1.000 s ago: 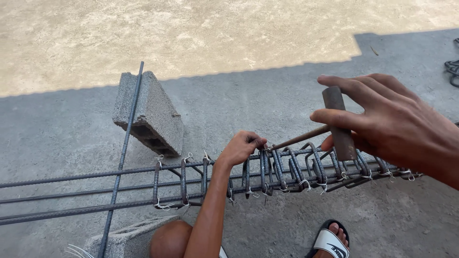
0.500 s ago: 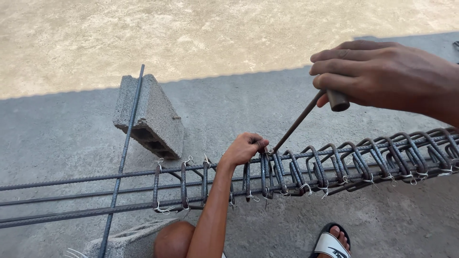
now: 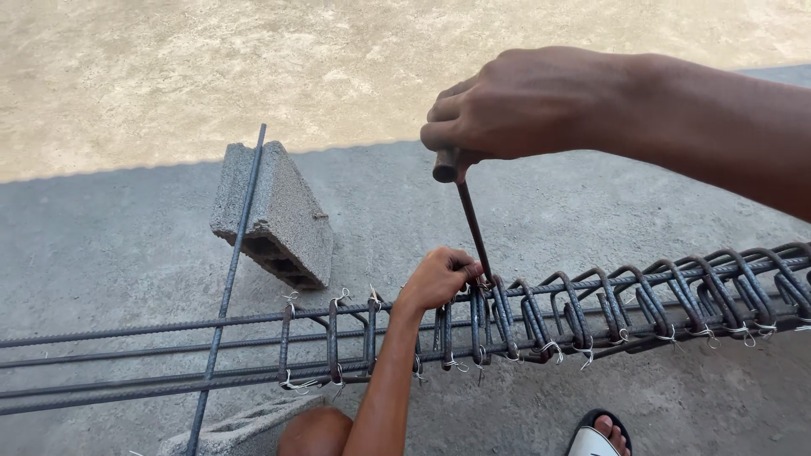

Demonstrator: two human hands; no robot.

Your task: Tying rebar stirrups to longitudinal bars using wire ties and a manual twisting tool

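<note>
Rusty brown steel makes up the rebar cage [image 3: 541,317], which lies level across the lower part of the view, propped above a grey concrete floor [image 3: 507,211]; its long bars run from the left edge out past the right edge, and dark bent stirrups [image 3: 583,308] stand on them, crowded together on the right half and set wider apart left of the middle, each bound at the lower corners with pale twists of tie wire [image 3: 553,346]. The left hand [image 3: 439,277] is clenched on the top bar at the first of the crowded stirrups, its forearm rising from the bottom edge beside a bare knee [image 3: 314,432]. The right hand [image 3: 511,105] is fisted round the thick handle of a thin-shafted tying hook [image 3: 471,219], whose tip meets the cage right beside the left fingers; whether it is caught in a wire loop there I cannot tell. A tilted concrete block [image 3: 279,215] stands behind the cage with a loose steel rod [image 3: 232,270] leaning on it and crossing the long bars. A sandalled foot [image 3: 601,439] shows at the bottom edge. Behind the cage the shaded floor lies open, then sunlit pale ground [image 3: 253,67] up to the top edge
</note>
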